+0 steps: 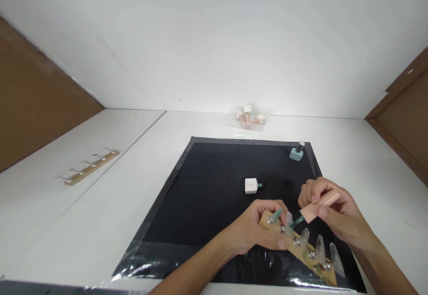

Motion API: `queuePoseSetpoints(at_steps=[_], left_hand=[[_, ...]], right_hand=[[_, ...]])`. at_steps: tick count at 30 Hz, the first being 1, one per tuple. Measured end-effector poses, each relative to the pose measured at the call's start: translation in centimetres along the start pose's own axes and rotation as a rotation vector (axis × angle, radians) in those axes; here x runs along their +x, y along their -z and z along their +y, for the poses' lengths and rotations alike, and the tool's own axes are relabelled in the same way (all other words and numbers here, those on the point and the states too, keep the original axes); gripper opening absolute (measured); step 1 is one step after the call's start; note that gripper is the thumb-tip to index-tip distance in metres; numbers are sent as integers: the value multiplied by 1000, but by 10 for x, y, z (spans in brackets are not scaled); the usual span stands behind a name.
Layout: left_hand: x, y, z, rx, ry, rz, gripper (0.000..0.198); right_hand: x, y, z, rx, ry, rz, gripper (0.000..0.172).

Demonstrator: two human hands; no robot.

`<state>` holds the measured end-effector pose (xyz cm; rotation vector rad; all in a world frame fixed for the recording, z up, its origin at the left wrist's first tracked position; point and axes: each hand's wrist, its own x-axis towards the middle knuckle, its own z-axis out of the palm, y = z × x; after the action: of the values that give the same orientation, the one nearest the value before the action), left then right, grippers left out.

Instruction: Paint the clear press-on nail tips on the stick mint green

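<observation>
- The left hand (257,230) clamps the strip (302,252) at its near end, seemingly to steady it on the mat (214,197).
- The right hand (329,210) pinches the brush (310,212), its bristles on a tip (289,219) beside the left fingers.
- The bottle (297,152) stands open beyond the right hand.

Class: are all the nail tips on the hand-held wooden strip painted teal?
No, only the end nail tip on the wooden strip looks teal, while the other tips are clear.

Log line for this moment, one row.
left hand: holds wooden nail strip | right hand: holds polish brush, bristles on second nail tip | teal bottle: open, black mat far right
</observation>
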<state>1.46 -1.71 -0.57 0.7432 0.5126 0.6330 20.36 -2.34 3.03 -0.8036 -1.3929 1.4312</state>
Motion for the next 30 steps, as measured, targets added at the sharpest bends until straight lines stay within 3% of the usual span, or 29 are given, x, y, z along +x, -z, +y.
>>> queuePoseSetpoints(at_steps=[8, 15, 18, 21, 23, 26, 30], left_hand=[[0, -3, 0, -31, -9, 18, 39], [0, -1, 0, -10, -5, 9, 38], [0, -1, 0, 12, -20, 7, 37], [0, -1, 0, 49, -21, 18, 37], [0, -1, 1, 76, -16, 17, 38], [0, -1, 2, 128, -19, 5, 30], [0, -1, 3, 254, -83, 0, 10]], right_hand=[[3, -4, -2, 62, 0, 22, 21], [1, -7, -3, -163, 128, -32, 11], [1, -6, -4, -259, 204, 1, 12], [2, -5, -6, -260, 286, 39, 15], [3, -7, -7, -257, 300, -6, 14], [3, -9, -8, -298, 282, -67, 13], [4, -8, -8, -332, 307, 24, 16]])
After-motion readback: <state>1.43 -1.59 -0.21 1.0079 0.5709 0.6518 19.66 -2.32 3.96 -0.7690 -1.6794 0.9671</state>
